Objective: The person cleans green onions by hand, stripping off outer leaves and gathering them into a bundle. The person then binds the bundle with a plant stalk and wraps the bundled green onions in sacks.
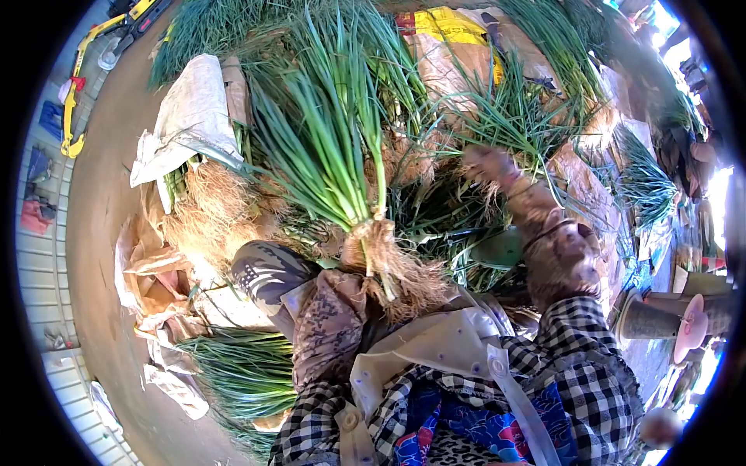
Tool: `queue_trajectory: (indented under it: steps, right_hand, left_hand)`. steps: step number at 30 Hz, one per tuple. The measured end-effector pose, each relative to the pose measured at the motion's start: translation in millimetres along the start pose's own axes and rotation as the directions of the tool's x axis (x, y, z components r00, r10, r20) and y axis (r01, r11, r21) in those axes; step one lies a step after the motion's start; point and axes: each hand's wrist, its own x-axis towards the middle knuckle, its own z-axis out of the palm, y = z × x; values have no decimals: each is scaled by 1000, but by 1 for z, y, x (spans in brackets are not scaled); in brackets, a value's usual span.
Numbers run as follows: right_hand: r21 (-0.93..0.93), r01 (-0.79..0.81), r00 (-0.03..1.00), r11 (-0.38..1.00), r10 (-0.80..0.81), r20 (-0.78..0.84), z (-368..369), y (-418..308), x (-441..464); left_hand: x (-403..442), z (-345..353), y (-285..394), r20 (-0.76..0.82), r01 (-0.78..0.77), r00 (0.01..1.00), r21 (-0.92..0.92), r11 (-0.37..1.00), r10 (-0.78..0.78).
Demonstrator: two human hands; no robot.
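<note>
A bunch of green onions (334, 155) stands in front of my lap, its long green leaves fanning away from me and its pale, hairy roots (404, 283) toward me. My left hand (354, 250), mostly hidden by the roots, is closed around the bunch's lower part. Motion smears my right hand (491, 165), stretched forward at the root end of another heap of green onions (517, 116). Whether its fingers hold anything is unclear. Loose leaves and stalks (435, 202) lie between the two hands.
White sacking (194, 109) covers another rooty bunch at left. More green onions (241, 371) lie beside my left leg. A yellow-printed sack (447, 27) is at the back. At right are a dark bucket-like container (645, 318) and a pink round object (689, 328).
</note>
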Motion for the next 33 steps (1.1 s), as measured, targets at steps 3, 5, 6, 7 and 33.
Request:
queue_trajectory:
  steps: [3, 5, 6, 7, 33]
  right_hand:
    - [-420, 68, 985, 905, 6, 173, 159, 13, -38]
    - [-473, 283, 952, 834, -187, 241, 183, 44, -13]
    - [-414, 284, 958, 865, -244, 148, 184, 46, -4]
    - [-353, 289, 955, 890, -291, 50, 184, 46, 4]
    - [-909, 412, 517, -67, -804, 294, 161, -24, 34]
  left_hand:
    - [6, 8, -16, 13, -58, 998, 22, 998, 58]
    - [-2, 60, -19, -335, -106, 930, 157, 982, 154]
    - [-4, 38, -10, -356, -12, 932, 171, 985, 73]
    - [-7, 4, -1, -378, 82, 926, 182, 980, -8]
    - [-11, 152, 60, -81, 112, 993, 383, 917, -88]
